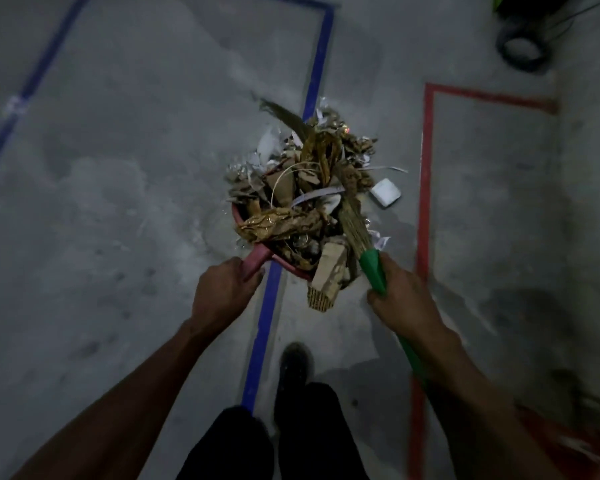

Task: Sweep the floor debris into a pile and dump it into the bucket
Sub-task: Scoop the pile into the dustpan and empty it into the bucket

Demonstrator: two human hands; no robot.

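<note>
A red dustpan is heaped with debris: torn cardboard, paper strips, gold foil wrappers and a white square piece. My left hand is shut on the dustpan's handle. My right hand grips the green handle of a straw broom, whose bristles lie across the right side of the pile and stick out beyond its far end. A cardboard chunk hangs over the pan's near edge. No bucket is in view.
Grey concrete floor with a blue tape line running under the dustpan and a red tape outline at right. Dark coiled cable lies at top right. My dark shoe and trouser legs are below; something orange is at bottom right.
</note>
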